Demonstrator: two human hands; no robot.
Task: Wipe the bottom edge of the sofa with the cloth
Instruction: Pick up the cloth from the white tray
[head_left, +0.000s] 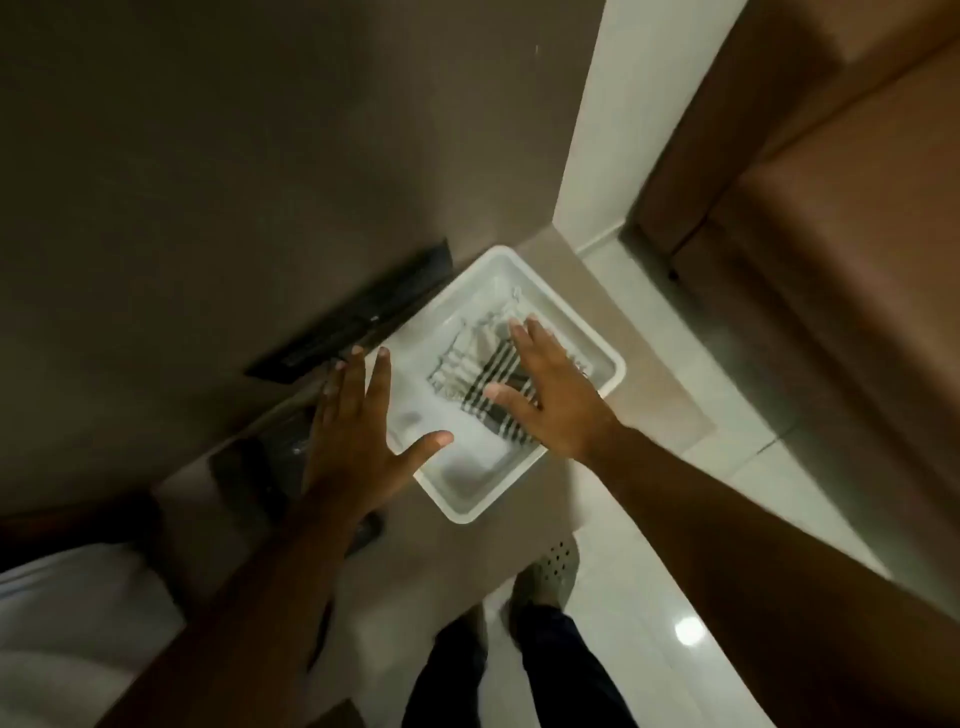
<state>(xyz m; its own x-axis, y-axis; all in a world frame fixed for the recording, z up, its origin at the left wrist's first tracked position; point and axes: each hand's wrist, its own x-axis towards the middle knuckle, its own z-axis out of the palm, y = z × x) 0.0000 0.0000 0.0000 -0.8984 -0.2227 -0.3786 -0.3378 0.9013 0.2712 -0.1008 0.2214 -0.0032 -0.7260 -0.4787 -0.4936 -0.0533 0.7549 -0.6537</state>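
Both hands spread wide, palms down: right hand (550, 395) over the striped cloth (478, 374) in the white tray (613, 364), left hand (358, 436) at its 8 o'clock rim.

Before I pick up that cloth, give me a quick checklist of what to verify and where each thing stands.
1. Cloth located: ok, the striped cloth lies in the white tray.
2. Right hand over the cloth: ok, fingers spread above it; contact cannot be told.
3. Cloth gripped: not ok, no fingers are closed on it.
4. Left hand free: ok, open and empty at the tray's left edge.
5. Cloth wet or dry: cannot tell; the picture is dim and blurred.
6. Sofa's bottom edge in view: cannot tell; brown upholstery shows at the right, its base in shadow.
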